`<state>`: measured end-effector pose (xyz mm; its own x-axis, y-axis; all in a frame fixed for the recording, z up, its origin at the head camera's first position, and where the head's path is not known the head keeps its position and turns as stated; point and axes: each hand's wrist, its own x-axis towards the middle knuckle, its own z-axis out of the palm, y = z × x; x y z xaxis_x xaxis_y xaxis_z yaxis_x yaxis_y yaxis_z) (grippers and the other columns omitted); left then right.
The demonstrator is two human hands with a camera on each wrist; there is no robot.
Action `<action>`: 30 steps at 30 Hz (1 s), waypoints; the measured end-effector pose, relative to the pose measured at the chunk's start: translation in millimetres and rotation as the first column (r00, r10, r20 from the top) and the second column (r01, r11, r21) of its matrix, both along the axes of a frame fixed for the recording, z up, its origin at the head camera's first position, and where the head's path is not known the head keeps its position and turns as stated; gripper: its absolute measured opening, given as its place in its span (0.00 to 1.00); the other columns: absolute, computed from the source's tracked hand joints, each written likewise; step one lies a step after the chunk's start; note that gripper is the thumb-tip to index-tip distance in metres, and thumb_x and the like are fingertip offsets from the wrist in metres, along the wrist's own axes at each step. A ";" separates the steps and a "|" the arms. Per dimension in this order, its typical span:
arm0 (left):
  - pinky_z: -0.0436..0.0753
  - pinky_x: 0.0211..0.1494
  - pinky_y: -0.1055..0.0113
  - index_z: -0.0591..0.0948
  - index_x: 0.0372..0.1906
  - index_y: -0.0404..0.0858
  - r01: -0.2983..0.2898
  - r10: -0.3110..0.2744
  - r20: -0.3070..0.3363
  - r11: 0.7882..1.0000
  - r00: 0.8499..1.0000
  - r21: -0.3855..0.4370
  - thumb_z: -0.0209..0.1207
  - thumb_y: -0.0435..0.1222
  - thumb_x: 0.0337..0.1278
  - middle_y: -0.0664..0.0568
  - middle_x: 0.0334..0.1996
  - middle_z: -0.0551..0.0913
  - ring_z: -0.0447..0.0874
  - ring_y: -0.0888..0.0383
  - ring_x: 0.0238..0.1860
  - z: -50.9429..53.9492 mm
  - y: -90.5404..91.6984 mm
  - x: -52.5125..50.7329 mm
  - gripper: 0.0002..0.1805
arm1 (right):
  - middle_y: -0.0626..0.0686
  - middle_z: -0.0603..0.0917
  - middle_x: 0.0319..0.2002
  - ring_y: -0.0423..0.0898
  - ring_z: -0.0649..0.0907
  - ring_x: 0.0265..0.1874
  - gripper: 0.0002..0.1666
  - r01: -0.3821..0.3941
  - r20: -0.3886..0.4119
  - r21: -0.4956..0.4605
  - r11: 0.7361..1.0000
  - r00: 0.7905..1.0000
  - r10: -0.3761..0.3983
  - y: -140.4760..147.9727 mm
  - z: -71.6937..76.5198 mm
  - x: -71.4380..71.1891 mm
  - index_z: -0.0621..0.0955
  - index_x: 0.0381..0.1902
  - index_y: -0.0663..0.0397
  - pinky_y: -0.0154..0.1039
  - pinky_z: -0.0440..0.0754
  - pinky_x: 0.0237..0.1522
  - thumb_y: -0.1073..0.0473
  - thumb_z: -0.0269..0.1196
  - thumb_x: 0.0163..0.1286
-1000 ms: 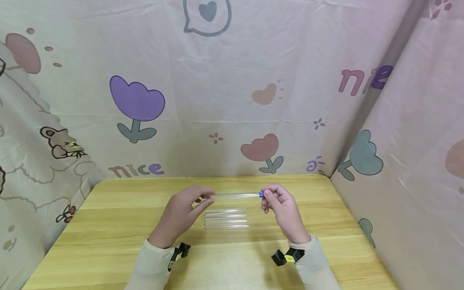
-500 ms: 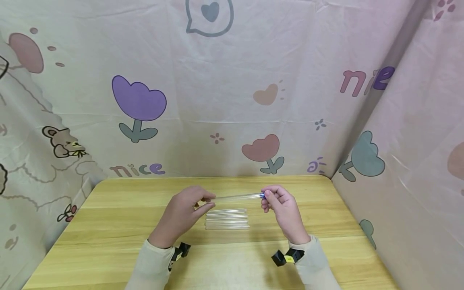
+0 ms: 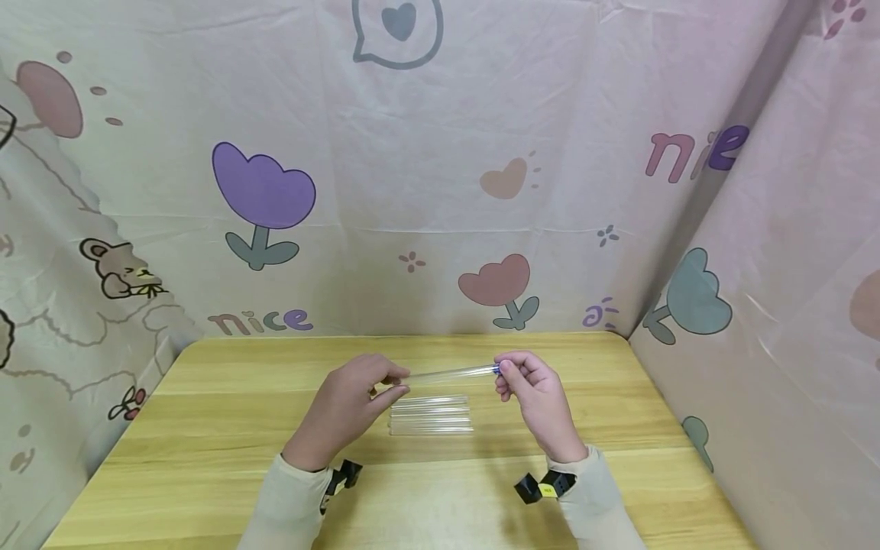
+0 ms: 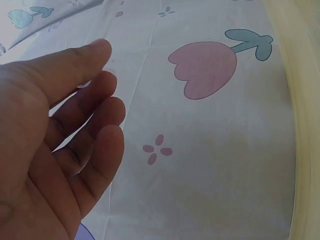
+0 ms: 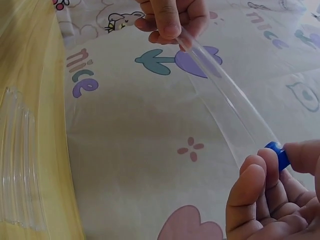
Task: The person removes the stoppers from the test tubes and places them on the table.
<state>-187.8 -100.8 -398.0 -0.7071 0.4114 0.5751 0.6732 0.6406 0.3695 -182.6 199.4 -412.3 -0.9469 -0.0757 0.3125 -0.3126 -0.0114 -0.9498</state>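
Observation:
A clear test tube (image 3: 454, 374) is held in the air between both hands, its right end slightly higher in the head view. My left hand (image 3: 351, 405) pinches its left end with thumb and fingers, as the right wrist view shows. At the other end is a blue cap (image 5: 278, 155), which my right hand (image 3: 536, 397) holds between thumb and curled fingers. The cap sits at the tube's end; how firmly is hidden by the fingers. In the left wrist view the left hand (image 4: 75, 120) shows curved fingers, the tube itself barely visible there.
Several clear tubes (image 3: 430, 415) lie side by side on the wooden table (image 3: 206, 428), just below the raised one. A printed cloth (image 3: 385, 191) hangs behind the table and along both sides.
The tube's left end has dropped a little, so the tube now slants. The left fingers have closed in on that end. The right hand stays nearly in place at the cap.

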 end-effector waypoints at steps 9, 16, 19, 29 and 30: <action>0.81 0.38 0.70 0.87 0.42 0.49 -0.010 0.010 -0.001 1.000 1.000 -0.019 0.69 0.43 0.65 0.65 0.37 0.84 0.76 0.68 0.35 -2.2 -0.5 -0.6 0.06 | 0.56 0.82 0.33 0.41 0.82 0.30 0.13 0.003 0.006 0.001 1.000 1.000 -0.003 -1.0 -0.9 -0.8 0.80 0.48 0.69 0.34 0.84 0.34 0.60 0.58 0.81; 0.83 0.44 0.65 0.86 0.43 0.46 0.018 -0.019 -0.011 0.999 1.000 -0.029 0.63 0.42 0.72 0.63 0.38 0.84 0.78 0.66 0.40 -2.5 -0.1 0.4 0.05 | 0.55 0.82 0.33 0.41 0.82 0.31 0.13 -0.024 -0.026 0.048 0.999 0.999 0.025 -0.2 -3.8 -1.6 0.79 0.47 0.69 0.36 0.85 0.35 0.61 0.56 0.81; 0.84 0.46 0.64 0.85 0.44 0.45 0.019 -0.019 -0.005 0.999 1.000 -0.040 0.60 0.41 0.75 0.62 0.39 0.84 0.80 0.65 0.42 -2.5 0.6 0.9 0.06 | 0.54 0.82 0.34 0.41 0.82 0.32 0.13 -0.034 -0.047 0.061 0.998 0.998 0.037 0.8 -5.0 -1.9 0.79 0.47 0.68 0.36 0.85 0.35 0.60 0.56 0.82; 0.74 0.38 0.68 0.74 0.33 0.47 0.080 -0.082 0.065 0.996 0.995 0.038 0.52 0.38 0.80 0.65 0.28 0.68 0.69 0.65 0.33 0.5 1.6 3.7 0.12 | 0.49 0.81 0.36 0.42 0.82 0.33 0.11 -0.053 -0.222 0.049 0.997 0.973 0.063 1.1 -7.0 -1.4 0.77 0.48 0.75 0.33 0.83 0.36 0.67 0.53 0.82; 0.74 0.38 0.68 0.73 0.32 0.47 0.084 -0.087 0.072 0.996 0.994 0.043 0.52 0.37 0.80 0.66 0.27 0.68 0.68 0.65 0.33 0.9 1.9 3.8 0.13 | 0.51 0.81 0.36 0.43 0.82 0.33 0.11 -0.050 -0.244 0.050 0.998 0.968 0.061 0.8 -7.1 -1.4 0.76 0.48 0.76 0.33 0.83 0.36 0.68 0.53 0.81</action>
<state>-184.1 -99.0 -397.1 -0.7111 0.4497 0.5404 0.6950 0.5654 0.4441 -183.9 200.2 -419.4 -0.8358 -0.1443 0.5298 -0.5359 0.0041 -0.8443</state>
